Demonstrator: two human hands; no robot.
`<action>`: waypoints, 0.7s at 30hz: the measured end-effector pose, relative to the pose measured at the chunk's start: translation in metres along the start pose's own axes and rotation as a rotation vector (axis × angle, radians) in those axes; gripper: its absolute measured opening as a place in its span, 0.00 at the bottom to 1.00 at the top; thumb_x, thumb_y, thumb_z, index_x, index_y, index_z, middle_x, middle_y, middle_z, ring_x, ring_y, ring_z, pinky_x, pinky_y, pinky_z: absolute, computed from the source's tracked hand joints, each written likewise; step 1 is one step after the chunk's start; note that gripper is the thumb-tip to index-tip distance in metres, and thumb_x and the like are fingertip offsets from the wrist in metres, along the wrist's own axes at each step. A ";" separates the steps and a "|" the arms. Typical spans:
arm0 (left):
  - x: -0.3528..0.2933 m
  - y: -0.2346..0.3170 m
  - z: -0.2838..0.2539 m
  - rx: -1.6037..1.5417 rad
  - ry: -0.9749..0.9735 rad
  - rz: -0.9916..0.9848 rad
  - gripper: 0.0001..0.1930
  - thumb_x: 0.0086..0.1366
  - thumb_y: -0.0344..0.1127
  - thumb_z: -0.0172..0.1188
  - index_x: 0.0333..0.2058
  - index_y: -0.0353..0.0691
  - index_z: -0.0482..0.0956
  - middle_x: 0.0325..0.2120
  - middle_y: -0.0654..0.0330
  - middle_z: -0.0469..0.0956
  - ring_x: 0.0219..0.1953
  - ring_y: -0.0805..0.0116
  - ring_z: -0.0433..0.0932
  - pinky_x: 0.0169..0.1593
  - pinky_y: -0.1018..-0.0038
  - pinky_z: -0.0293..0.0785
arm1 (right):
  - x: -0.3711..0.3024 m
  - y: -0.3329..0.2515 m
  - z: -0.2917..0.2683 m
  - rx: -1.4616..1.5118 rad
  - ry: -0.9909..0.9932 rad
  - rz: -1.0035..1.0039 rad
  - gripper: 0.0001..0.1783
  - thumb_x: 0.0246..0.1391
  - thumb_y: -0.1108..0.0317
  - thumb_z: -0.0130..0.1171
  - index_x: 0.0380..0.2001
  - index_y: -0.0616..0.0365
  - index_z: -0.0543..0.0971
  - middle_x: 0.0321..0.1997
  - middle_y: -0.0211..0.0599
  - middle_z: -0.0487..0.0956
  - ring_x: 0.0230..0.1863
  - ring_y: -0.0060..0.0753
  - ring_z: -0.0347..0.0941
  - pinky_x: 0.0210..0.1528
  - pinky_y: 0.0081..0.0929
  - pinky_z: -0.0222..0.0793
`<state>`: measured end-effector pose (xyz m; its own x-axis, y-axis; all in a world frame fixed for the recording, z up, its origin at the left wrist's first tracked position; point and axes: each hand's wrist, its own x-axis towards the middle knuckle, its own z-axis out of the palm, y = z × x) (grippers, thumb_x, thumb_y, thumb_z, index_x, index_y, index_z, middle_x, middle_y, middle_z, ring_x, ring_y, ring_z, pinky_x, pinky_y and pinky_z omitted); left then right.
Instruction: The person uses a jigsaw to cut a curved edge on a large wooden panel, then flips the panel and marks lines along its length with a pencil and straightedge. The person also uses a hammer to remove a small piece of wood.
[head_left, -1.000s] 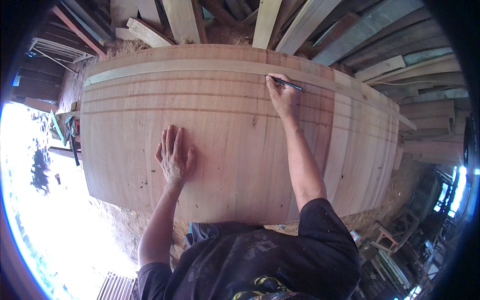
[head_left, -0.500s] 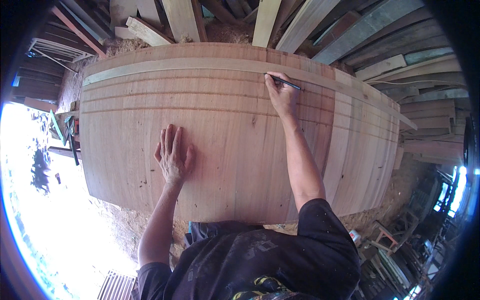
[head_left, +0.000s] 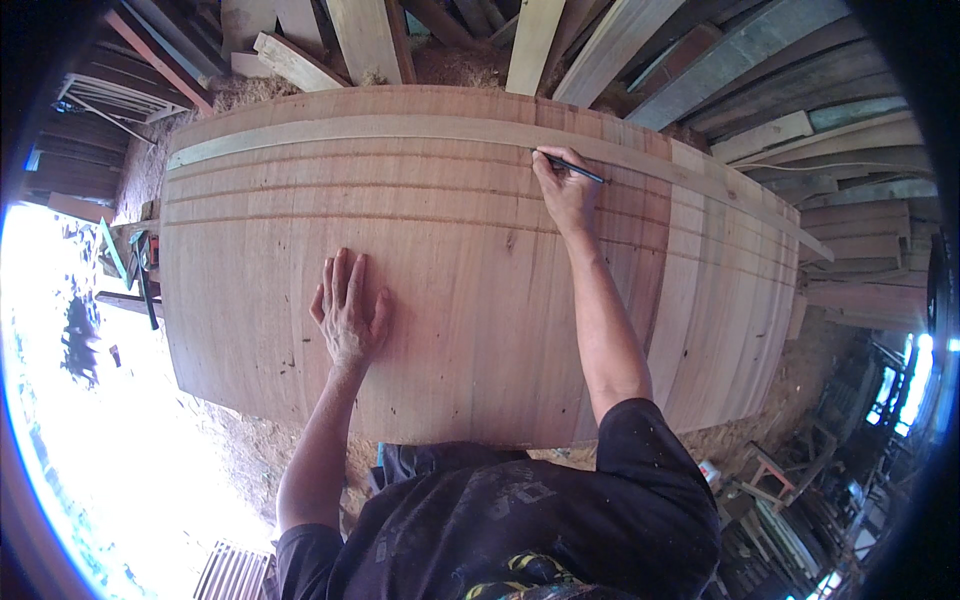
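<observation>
A broad wooden panel (head_left: 450,330) of joined boards lies flat before me. Several thin sawdust-coloured lines run along its far half. Beyond them a long pale wooden strip (head_left: 400,127) rests lengthwise on the panel, its right end sticking out past the edge. My right hand (head_left: 567,190) pinches a dark pencil (head_left: 575,168), whose tip is at the near edge of the strip. My left hand (head_left: 347,312) lies flat on the panel, left of the middle, fingers stretched forward and holding nothing.
Planks (head_left: 368,40) lean and lie beyond the far edge, with stacked boards (head_left: 860,245) at the right. Sawdust covers the ground around the panel. A slatted wooden piece (head_left: 230,572) is at the lower left. Wooden frames and scraps (head_left: 775,480) crowd the lower right.
My right hand with the pencil has shifted very slightly to the right and nearer. My left hand stays in the same place on the panel.
</observation>
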<state>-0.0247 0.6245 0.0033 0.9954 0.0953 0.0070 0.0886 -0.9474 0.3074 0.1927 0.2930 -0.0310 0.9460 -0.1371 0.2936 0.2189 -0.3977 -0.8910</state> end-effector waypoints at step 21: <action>-0.002 -0.004 0.014 -0.015 0.121 0.065 0.33 0.73 0.50 0.58 0.73 0.50 0.67 0.76 0.55 0.61 0.79 0.52 0.56 0.76 0.51 0.46 | -0.150 -0.052 -0.173 0.044 0.214 0.456 0.10 0.68 0.68 0.66 0.48 0.61 0.84 0.39 0.31 0.85 0.38 0.18 0.80 0.41 0.20 0.78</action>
<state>-0.0261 0.6241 -0.0116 0.9874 0.0705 0.1418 0.0223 -0.9483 0.3165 -0.0022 0.1773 0.0315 0.8785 -0.4728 -0.0686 -0.1911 -0.2162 -0.9575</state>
